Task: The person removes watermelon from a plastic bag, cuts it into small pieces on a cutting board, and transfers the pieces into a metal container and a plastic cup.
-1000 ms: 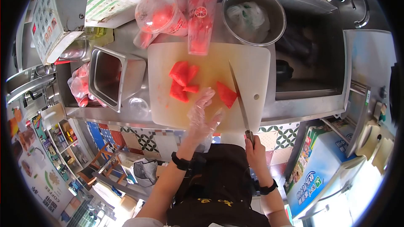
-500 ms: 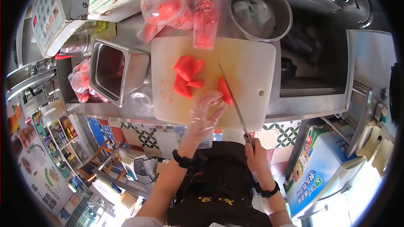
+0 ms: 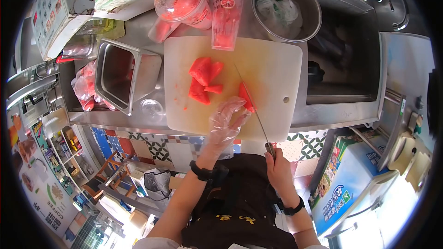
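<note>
My left hand (image 3: 226, 122), in a clear plastic glove, holds a red piece of watermelon (image 3: 245, 96) on the white cutting board (image 3: 272, 69), its thumb and fingers curled at the near left side. My bare right hand (image 3: 280, 170) grips a long knife (image 3: 258, 119) by the handle. The blade slants up and left across the board, right along the piece's right edge. Further left lie several larger watermelon chunks (image 3: 201, 74) in a loose cluster, with small red bits beside them.
Behind the board stand a tall plastic cup (image 3: 227, 16) and a tub (image 3: 184, 4), both with red contents. A steel pot (image 3: 305, 34) holding a plastic bag is to their right. Left is a deep steel pan (image 3: 148, 76); right is a sink (image 3: 339, 100).
The knife blade has shifted slightly left, closer over the held watermelon piece, and my right hand has moved slightly up and left. My left hand keeps nearly the same place.
</note>
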Demonstrator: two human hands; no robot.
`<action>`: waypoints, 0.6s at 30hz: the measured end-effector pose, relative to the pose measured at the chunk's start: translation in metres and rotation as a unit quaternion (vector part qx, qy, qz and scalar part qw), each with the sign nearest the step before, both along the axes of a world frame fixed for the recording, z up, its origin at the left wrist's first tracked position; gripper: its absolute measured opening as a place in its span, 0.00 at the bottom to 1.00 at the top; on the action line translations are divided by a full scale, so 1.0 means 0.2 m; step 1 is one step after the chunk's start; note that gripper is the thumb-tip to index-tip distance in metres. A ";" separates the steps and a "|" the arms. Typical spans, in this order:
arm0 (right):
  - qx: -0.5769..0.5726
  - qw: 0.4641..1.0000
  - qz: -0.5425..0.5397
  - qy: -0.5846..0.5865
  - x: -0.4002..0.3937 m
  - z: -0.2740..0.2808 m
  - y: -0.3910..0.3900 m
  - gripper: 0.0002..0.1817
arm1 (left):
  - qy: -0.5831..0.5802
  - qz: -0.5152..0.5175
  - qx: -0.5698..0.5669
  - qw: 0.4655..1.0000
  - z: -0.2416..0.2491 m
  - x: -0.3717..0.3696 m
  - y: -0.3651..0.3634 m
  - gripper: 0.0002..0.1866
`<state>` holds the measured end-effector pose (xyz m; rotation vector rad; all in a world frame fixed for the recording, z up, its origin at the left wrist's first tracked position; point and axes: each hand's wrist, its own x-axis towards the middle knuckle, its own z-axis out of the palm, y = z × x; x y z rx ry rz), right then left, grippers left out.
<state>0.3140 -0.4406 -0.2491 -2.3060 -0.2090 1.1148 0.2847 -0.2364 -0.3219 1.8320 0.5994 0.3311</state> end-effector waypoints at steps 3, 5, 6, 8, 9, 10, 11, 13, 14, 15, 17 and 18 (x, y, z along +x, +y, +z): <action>-0.040 0.999 0.005 -0.008 -0.05 -0.15 0.03 0.13 | -0.032 0.025 -0.039 0.998 -0.07 -0.02 -0.02 0.21; -0.041 0.999 0.004 -0.017 -0.07 -0.18 0.04 0.13 | -0.011 0.009 -0.014 1.000 -0.08 -0.03 -0.01 0.20; -0.039 0.999 0.005 -0.021 -0.07 -0.19 0.05 0.13 | -0.001 0.003 0.001 1.000 -0.08 -0.03 0.00 0.19; -0.031 0.999 0.003 -0.009 -0.06 -0.15 0.05 0.13 | -0.017 0.013 0.033 0.999 -0.06 -0.03 -0.01 0.21; -0.026 1.000 0.000 -0.008 -0.04 -0.14 0.05 0.13 | -0.030 0.016 0.050 0.998 -0.07 -0.01 -0.01 0.22; -0.015 1.000 -0.004 -0.014 -0.02 -0.13 0.05 0.12 | -0.026 0.014 0.050 0.998 -0.08 0.00 0.00 0.22; -0.006 1.000 -0.007 -0.016 -0.03 -0.11 0.04 0.12 | -0.018 0.013 0.049 0.999 -0.09 -0.01 -0.01 0.23; 0.004 1.000 -0.010 -0.011 -0.04 -0.05 0.03 0.12 | -0.014 0.027 -0.034 0.999 -0.10 -0.06 -0.03 0.24; 0.009 1.000 -0.010 -0.010 -0.03 -0.02 0.04 0.12 | -0.026 0.042 -0.114 0.992 -0.10 -0.06 -0.03 0.25; 0.013 1.000 -0.011 -0.010 -0.03 0.00 0.05 0.12 | -0.027 0.040 -0.121 0.991 -0.10 -0.06 -0.03 0.26; 0.006 1.000 -0.010 -0.004 -0.03 0.00 0.05 0.12 | -0.020 0.019 -0.065 0.998 -0.08 -0.04 -0.02 0.27; 0.003 1.000 -0.009 -0.001 -0.03 0.00 0.05 0.11 | -0.010 0.000 -0.001 1.000 -0.07 -0.03 -0.01 0.27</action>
